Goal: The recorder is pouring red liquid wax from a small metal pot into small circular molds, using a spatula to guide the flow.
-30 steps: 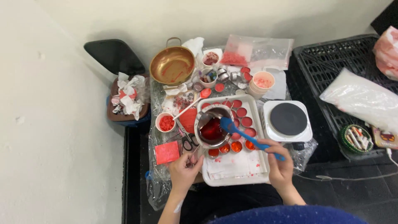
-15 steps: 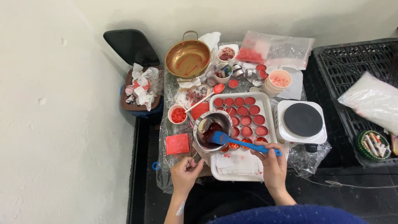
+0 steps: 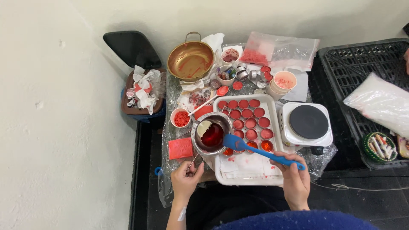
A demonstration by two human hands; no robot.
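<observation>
Steel melting pot (image 3: 211,135) of red liquid now sits at white tray's (image 3: 272,179) left edge, tipped over the near row of filled red tins (image 3: 251,145); left hand (image 3: 186,179) grip closed on its wire handle, right hand (image 3: 294,178) holds blue spatula (image 3: 260,152), head moved from pot's far rim to its right lip

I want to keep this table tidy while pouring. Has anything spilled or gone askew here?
Yes, a little. Red drips stain the paper lining at the near end of the white tray, just below the filled tins. The small pot of red liquid sits tilted over the tray's left edge, steadied by the left hand.
</observation>
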